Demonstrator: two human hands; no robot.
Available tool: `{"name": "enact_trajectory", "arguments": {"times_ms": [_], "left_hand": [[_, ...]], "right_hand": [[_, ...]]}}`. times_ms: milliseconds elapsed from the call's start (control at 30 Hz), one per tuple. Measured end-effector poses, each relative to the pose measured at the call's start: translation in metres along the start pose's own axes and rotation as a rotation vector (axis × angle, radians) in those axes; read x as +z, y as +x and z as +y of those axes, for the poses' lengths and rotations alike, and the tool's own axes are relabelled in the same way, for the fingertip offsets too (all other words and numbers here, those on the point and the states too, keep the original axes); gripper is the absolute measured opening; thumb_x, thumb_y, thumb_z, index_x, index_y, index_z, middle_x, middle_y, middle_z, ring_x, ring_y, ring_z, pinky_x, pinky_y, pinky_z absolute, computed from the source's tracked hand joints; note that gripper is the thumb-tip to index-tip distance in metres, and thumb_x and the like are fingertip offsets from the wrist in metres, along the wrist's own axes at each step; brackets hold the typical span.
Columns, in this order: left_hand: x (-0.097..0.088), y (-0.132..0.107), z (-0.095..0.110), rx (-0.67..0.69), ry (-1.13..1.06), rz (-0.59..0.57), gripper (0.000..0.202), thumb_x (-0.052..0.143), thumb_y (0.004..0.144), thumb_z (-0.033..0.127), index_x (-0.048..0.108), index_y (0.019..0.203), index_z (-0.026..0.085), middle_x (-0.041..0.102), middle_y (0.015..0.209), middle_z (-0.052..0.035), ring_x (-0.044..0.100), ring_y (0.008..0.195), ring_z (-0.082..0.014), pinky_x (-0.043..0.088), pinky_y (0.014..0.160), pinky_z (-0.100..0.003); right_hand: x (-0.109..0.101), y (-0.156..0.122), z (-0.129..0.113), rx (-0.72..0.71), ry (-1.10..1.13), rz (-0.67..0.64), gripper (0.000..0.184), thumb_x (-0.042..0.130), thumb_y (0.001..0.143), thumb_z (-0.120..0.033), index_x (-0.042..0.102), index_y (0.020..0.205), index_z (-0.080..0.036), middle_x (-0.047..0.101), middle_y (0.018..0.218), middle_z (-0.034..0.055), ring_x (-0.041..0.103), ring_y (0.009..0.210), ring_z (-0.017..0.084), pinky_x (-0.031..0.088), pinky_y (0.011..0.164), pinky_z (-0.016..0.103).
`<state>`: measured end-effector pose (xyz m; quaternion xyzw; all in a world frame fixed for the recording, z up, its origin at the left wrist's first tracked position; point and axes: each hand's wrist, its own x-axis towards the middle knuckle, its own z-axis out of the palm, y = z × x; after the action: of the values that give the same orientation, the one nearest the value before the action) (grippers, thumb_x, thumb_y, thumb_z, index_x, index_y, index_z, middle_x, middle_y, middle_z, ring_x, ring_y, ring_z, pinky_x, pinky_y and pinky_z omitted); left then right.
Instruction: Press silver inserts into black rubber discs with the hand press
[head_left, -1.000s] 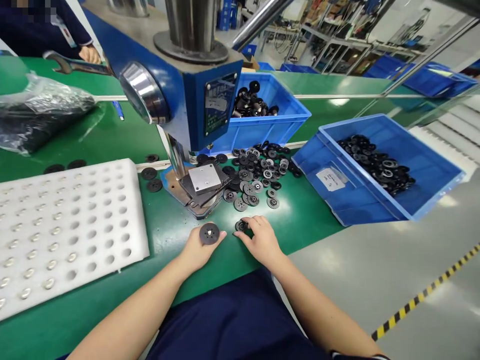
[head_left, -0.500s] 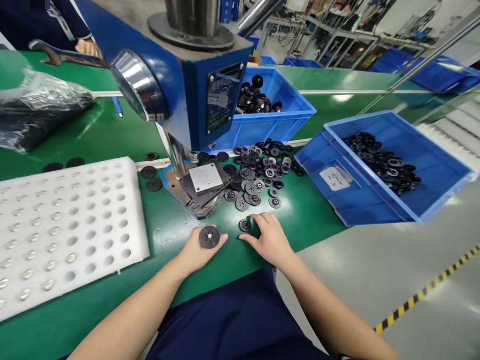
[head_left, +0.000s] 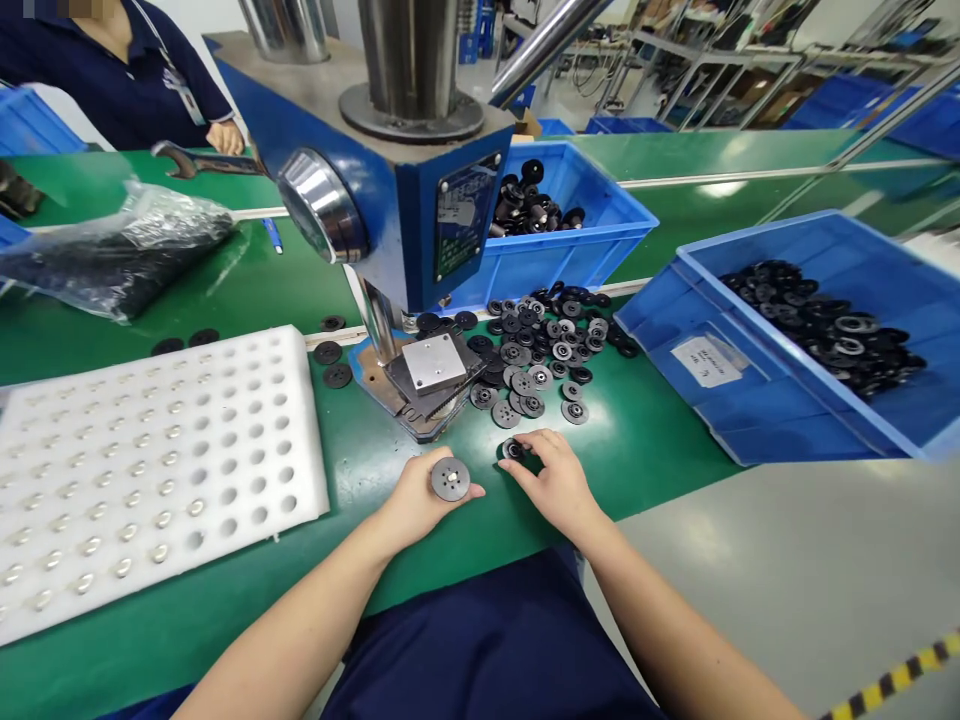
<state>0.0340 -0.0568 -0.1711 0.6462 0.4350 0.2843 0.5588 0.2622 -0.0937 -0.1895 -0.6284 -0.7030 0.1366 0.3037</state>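
My left hand [head_left: 411,505] is closed round a part topped by a flat black disc [head_left: 451,489] with small holes and a pale metal centre; whatever lies below the disc is hidden. To its right, the thumb and fingers of my right hand [head_left: 561,485] pinch a small black ringed wheel [head_left: 512,449] at the green tabletop [head_left: 480,545]. Just beyond both hands is the base of a blue press [head_left: 427,200], with a silver plate [head_left: 433,361] on it. Loose black wheels [head_left: 531,403] lie heaped right of that base.
At left sits a white foam tray [head_left: 319,450] with rows of holes, many filled with metal pieces. Blue bins [head_left: 675,385] of black parts stand right and behind. A wrench [head_left: 217,162], a plastic bag [head_left: 150,250] and a co-worker [head_left: 135,70] are at back left.
My right thumb and fingers have closed on the small wheel, which lay between them before. My left hand keeps its disc. The whole view has swung left.
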Motion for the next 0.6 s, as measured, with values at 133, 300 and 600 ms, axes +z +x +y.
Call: {"name": "enact_trajectory", "arguments": {"times_ms": [133,300,600], "left_hand": [[0.006,-0.001,-0.002,-0.022,0.000,0.042,0.048,0.069,0.077,0.056,0.043,0.060,0.019,0.041,0.056,0.0056,0.034,0.055,-0.0098,0.030,0.053,-0.023],[0.012,-0.007,-0.007,0.152,-0.019,0.082,0.062,0.056,0.072,0.078,0.039,0.056,0.021,0.044,0.055,0.0017,0.039,0.055,-0.0128,0.033,0.055,-0.028],[0.011,-0.012,-0.008,0.223,0.024,0.205,0.054,0.049,0.085,0.064,0.034,0.054,0.022,0.039,0.054,0.0022,0.035,0.052,-0.0137,0.029,0.053,-0.029]], "right_hand": [[-0.011,0.000,-0.047,-0.061,0.174,0.060,0.032,0.063,0.093,-0.037,0.058,0.120,-0.019,0.061,0.103,0.0089,0.059,0.091,0.021,0.054,0.080,0.037],[-0.015,-0.003,-0.105,-0.283,0.216,-0.020,0.029,0.062,0.093,-0.026,0.057,0.121,-0.018,0.061,0.102,0.0088,0.056,0.093,0.021,0.054,0.079,0.036],[-0.004,-0.001,-0.117,-0.314,0.095,0.012,0.029,0.072,0.087,-0.027,0.061,0.110,-0.014,0.063,0.097,0.0096,0.055,0.087,0.023,0.050,0.074,0.039]]}}
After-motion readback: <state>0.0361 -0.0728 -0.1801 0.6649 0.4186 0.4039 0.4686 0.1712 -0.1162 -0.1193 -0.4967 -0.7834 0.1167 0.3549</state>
